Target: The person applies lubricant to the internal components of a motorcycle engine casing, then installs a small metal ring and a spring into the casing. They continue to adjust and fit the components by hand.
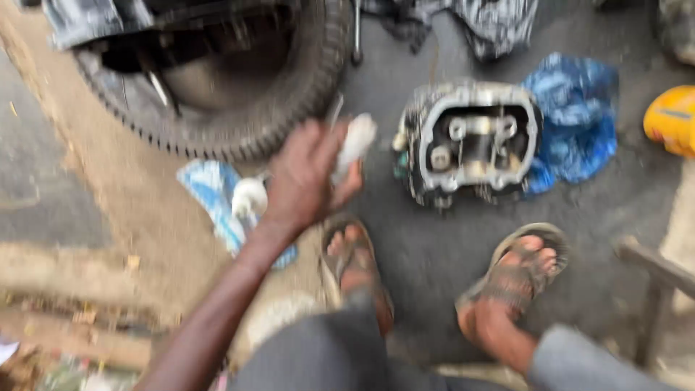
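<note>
My left hand [308, 174] reaches forward over the ground and grips a small white object [355, 143], blurred by motion, perhaps a rag or a small bottle. Just right of it a metal engine cylinder head [469, 145] lies on the dark ground, open side up. Below the hand a white rounded thing [250, 197] rests on a blue and white cloth [213, 190]. My right hand is out of view. My two feet in sandals [356, 257] stand on the ground near the engine part.
A knobby motorcycle tyre [289, 94] fills the upper left. A blue plastic bag [575, 123] lies right of the cylinder head, a yellow container [672, 119] at the right edge. Grey cloth [492, 25] at the top, a wooden stool leg [655, 279] at the lower right.
</note>
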